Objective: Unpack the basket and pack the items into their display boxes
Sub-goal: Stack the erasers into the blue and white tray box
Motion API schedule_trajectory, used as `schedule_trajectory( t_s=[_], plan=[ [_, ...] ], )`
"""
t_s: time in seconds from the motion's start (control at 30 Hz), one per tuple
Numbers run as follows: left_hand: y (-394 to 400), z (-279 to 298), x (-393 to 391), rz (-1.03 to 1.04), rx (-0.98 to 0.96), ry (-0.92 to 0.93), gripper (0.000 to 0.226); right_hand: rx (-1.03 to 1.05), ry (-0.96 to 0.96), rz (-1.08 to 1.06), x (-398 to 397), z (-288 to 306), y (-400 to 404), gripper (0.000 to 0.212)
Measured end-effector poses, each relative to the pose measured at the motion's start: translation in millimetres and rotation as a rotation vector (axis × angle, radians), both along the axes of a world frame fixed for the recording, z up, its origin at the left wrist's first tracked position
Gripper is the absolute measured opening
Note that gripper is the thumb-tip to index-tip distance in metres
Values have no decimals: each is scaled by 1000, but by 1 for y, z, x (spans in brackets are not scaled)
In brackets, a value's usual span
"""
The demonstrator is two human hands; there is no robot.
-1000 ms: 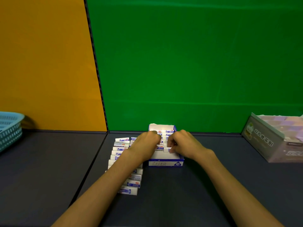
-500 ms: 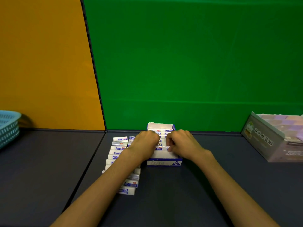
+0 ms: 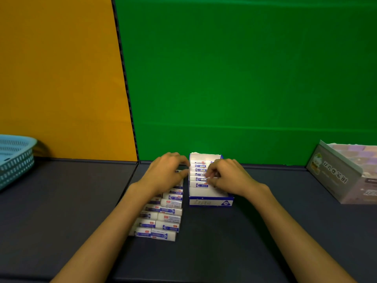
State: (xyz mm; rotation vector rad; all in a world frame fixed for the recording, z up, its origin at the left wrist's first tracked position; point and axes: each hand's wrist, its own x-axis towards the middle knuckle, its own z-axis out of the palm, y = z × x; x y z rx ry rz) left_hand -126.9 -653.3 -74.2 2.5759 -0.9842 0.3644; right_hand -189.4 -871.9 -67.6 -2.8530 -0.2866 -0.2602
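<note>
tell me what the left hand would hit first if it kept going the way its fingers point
Most likely the left side of the blue and white cardboard display box: the left hand has its fingers aimed right at it, fingertips about touching already, though depth is unclear.

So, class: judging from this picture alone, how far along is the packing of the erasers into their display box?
Done: one column of erasers already stands in the blue-and-white display box. In hand: the right hand is inside the box with its fingers curled at the erasers; the left hand is at the box's left side. Left: two rows of loose erasers lie on the table beside it.
</note>
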Motion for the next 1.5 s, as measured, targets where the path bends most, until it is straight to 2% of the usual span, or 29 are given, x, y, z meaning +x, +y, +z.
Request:
schedule_trajectory(
  t_s=[0.2,0.4,0.67,0.93,1.07,1.23,1.5],
  plan=[
    [54,-5,21,165,-43,121,20,-3,-122,50,16,5,34,16],
    [81,-13,38,269,-80,191,12,-98,-121,58,42,5,69,20],
    [79,-16,54,251,-13,205,7,-181,-46,23,65,-3,87,17],
    [67,-12,67,167,42,311,4,-188,42,26,74,-4,91,19],
    [64,-9,74,129,90,370,10,-205,51,17,78,-4,91,23],
    [63,-12,79,133,74,373,18,-155,73,7,81,-6,89,27],
    [68,-5,70,137,-132,446,22,86,117,-34,82,1,82,26]
  ],
)
